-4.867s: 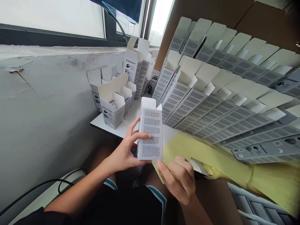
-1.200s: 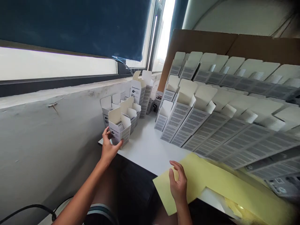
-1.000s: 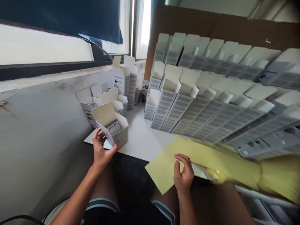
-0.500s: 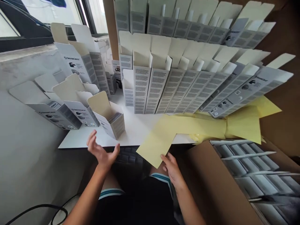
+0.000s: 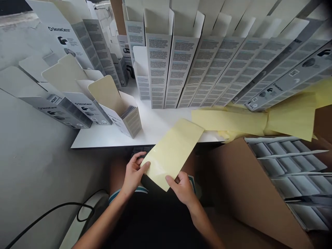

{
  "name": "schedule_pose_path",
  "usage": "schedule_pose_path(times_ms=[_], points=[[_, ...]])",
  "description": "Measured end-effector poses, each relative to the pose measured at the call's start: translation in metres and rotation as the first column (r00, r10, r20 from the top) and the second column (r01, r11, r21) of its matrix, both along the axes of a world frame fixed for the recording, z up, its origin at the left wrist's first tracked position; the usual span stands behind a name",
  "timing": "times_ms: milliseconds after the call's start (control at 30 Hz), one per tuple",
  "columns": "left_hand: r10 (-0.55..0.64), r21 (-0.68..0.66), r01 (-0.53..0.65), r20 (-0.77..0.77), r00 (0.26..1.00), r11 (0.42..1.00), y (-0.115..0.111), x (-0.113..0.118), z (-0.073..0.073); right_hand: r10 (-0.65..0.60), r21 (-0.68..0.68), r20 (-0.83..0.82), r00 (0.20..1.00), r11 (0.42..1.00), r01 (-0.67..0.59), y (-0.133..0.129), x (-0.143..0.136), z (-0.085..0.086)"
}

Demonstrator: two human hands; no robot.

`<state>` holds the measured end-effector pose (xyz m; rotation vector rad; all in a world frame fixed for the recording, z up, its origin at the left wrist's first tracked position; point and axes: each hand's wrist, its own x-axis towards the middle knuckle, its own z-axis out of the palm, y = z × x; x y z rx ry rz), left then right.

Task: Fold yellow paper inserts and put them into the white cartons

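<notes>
Between my two hands is a yellow paper sheet [image 5: 173, 148] with a glossy patch near its lower end. My left hand [image 5: 135, 171] pinches its left corner, thumb on top and fingers beneath. At the lower right corner my right hand [image 5: 181, 186] pinches it the same way. The sheet tilts over the table's front edge, its far end near a yellow strip [image 5: 230, 119] lying on the white table [image 5: 160, 121]. Beyond my left hand stands an open small carton [image 5: 132, 121] with folded papers inside.
Tall open-topped cartons [image 5: 158, 69] stand in a row at the back. Several SilverCrest boxes [image 5: 88, 107] stand at the left by the wall. A large cardboard box [image 5: 249, 186] with white dividers is at the right. A black cable [image 5: 52, 211] curves at lower left.
My left hand has moved right and closed on the yellow sheet's left corner. The sheet has come nearer to me, off the yellow strip. The view has tipped down.
</notes>
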<state>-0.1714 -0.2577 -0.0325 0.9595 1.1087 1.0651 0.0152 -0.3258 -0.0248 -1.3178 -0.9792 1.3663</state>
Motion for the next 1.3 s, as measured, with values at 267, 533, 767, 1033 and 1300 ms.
schedule_pose_path(times_ms=[267, 533, 767, 1033, 1300], points=[[0.219, 0.126, -0.201, -0.15, 0.964, 0.971, -0.023, 0.009, -0.005, -0.042, 0.02, -0.055, 0.998, 0.999, 0.043, -0.003, -0.012, -0.001], [0.371, 0.745, 0.232, -0.545, 0.752, 0.626, -0.033, -0.004, 0.008, -0.03, 0.032, 0.141, 0.99, 0.999, 0.026, -0.005, -0.014, 0.005], [0.205, 0.762, 0.389, -0.552, 0.808, 0.519, -0.039, -0.006, 0.023, 0.128, 0.194, 0.207, 0.97, 0.966, -0.169, -0.014, -0.011, 0.016], [0.188, 0.744, 0.429, -0.584, 0.789, 0.511, -0.049, -0.01, 0.031, 0.06, 0.315, 0.48, 0.875, 0.92, -0.235, -0.019, -0.016, 0.024], [0.216, 0.759, 0.427, -0.581, 0.785, 0.491, -0.055, -0.01, 0.037, 0.011, 0.385, 0.546, 0.838, 0.885, -0.262, -0.024, -0.021, 0.036]])
